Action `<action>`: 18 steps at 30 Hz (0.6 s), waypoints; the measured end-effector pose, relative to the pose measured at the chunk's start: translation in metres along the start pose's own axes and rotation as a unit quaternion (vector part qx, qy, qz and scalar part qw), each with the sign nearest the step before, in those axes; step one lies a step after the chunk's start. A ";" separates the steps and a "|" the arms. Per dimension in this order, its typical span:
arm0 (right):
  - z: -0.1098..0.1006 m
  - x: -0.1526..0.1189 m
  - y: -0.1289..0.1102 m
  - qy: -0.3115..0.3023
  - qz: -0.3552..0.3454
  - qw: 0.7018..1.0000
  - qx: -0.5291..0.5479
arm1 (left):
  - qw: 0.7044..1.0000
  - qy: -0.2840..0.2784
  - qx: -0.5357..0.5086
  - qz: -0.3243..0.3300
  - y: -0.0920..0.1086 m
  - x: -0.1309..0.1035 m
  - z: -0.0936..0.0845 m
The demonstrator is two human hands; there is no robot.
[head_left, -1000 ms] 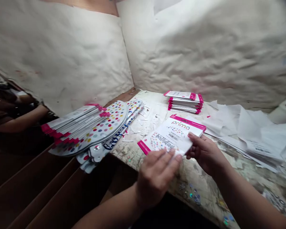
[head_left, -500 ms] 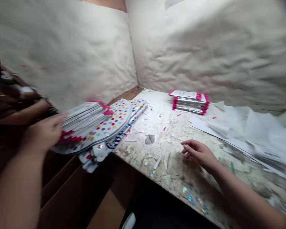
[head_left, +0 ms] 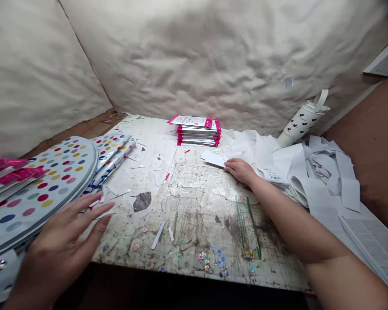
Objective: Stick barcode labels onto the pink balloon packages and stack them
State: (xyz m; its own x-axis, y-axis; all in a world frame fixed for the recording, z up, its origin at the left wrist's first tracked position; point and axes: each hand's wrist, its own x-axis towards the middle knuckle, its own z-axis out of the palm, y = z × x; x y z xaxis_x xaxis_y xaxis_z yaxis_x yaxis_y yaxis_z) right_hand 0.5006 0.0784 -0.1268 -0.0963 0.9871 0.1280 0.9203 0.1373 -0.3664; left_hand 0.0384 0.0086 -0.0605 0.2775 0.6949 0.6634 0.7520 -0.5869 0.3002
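Observation:
My left hand is over the table's left front part, fingers apart and holding nothing, beside a pile of round polka-dot pieces. A stack of white cards with pink edges lies on that pile at the far left. My right hand has its fingers closed on the near right end of a flat white card, right of the middle. Behind it, against the wall, stands another stack of pink-edged cards.
White paper strips are heaped at the right, below a leaning white tumbler with hearts. Small shiny discs, paper scraps and a green-edged strip lie near the front edge of the worn table.
The view has turned to the right. My left hand has let go of the pink-edged card stack, now on the dotted pile. My right hand has reached forward and taken hold of the white card.

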 end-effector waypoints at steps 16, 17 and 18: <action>-0.009 0.007 0.016 -0.013 0.017 0.997 0.069 | 0.980 -0.139 -0.116 0.078 0.057 0.028 0.076; -0.011 0.006 0.012 -0.006 0.013 0.998 0.058 | 0.978 -0.144 -0.121 0.090 0.063 0.033 0.081; -0.013 0.004 0.006 0.006 0.007 0.999 0.043 | 0.976 -0.145 -0.125 0.106 0.069 0.039 0.087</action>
State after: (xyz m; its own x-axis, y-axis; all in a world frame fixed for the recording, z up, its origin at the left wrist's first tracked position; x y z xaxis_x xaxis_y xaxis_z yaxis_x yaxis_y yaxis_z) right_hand 0.5105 0.0819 -0.1169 -0.0785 0.9881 0.1327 0.8856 0.1302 -0.4458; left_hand 0.1531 0.0315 -0.0736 0.5961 0.6141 0.5173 0.5003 -0.7880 0.3589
